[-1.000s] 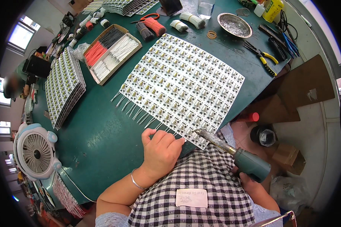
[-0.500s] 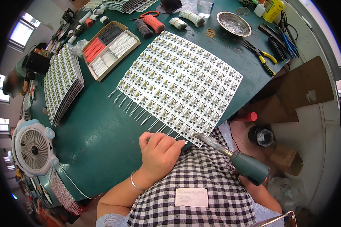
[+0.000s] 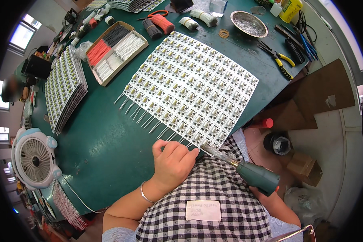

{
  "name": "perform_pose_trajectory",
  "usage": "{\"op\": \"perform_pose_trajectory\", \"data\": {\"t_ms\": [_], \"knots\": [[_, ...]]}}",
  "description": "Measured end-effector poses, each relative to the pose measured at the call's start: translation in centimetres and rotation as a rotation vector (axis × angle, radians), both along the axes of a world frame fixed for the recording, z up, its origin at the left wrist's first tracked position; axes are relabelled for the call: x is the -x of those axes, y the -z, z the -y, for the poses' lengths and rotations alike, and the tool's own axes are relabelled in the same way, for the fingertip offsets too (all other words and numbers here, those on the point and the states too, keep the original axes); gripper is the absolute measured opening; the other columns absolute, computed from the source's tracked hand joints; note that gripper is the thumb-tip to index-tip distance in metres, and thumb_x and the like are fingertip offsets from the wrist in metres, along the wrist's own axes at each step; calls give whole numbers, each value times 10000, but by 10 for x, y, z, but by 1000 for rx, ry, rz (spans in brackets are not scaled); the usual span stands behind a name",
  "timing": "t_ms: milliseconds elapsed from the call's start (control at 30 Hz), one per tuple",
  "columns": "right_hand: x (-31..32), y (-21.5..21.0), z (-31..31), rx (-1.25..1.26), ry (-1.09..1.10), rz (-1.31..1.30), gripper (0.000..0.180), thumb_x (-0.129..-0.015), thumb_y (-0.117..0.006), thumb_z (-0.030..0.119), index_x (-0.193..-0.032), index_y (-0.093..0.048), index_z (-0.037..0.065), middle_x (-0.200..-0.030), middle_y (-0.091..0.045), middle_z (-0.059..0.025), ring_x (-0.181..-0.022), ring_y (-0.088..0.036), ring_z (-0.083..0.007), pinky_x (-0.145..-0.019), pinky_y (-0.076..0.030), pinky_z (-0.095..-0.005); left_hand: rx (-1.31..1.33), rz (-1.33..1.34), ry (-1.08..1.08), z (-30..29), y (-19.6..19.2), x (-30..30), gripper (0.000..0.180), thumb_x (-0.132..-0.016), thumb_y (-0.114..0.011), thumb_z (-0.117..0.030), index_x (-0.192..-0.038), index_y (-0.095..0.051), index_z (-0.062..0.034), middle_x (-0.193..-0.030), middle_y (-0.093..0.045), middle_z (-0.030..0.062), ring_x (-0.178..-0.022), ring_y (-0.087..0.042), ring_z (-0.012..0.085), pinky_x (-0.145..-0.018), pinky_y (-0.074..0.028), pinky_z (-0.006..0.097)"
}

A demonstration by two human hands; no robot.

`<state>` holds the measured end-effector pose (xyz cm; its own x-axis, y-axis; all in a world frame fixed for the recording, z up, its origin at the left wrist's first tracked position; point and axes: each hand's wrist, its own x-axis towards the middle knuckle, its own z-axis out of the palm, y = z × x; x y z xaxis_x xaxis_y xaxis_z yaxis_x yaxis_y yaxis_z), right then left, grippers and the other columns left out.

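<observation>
A large white panel of small circuit boards (image 3: 193, 88) lies on the green table (image 3: 109, 149), with white wires sticking out along its near edge. My left hand (image 3: 173, 161) rests at that near edge, fingers curled over the wire ends. My right hand (image 3: 270, 195) is mostly hidden beneath the soldering iron's teal handle (image 3: 257, 177), which it grips. The iron's tip (image 3: 203, 148) touches the panel's near corner, right beside my left fingertips.
A stack of similar panels (image 3: 64, 88) lies at left, with a small white fan (image 3: 32, 159) near the table edge. A cardboard tray of red, black and white wires (image 3: 115, 50), a metal bowl (image 3: 249, 23) and yellow-handled pliers (image 3: 278, 60) sit farther back. Boxes stand on the floor at right.
My left hand has shifted slightly right along the panel's near edge. The iron's tip has come in closer to my left fingers at the panel corner.
</observation>
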<state>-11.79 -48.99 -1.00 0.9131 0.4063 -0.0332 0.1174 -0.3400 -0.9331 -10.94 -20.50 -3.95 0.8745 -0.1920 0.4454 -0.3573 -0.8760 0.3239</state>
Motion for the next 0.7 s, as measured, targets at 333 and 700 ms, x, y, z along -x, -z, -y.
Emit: {"op": "perform_pose_trajectory", "data": {"t_ms": [333,700], "knots": [[1,-7,-2,18,-129,-43,462,-751,-691,41,-1168,-507,-39,-1011,-648,-126,-890,-651,-215,-798,-505,-309,26,-3,-18,1,1,-1,215,-599,-739,-59,-785,-685,-151,-664,-488,-45,-731,-518,146,-785,-310,365],[9,13,13,66,-19,54,206,-775,-653,71,-968,-644,2,-924,-648,-127,-819,-640,-258,-726,-503,-325,13,-14,-17,2,-1,-1,225,-596,-736,-52,-788,-682,-154,-663,-486,-46,-724,-515,149,-768,-315,363]]}}
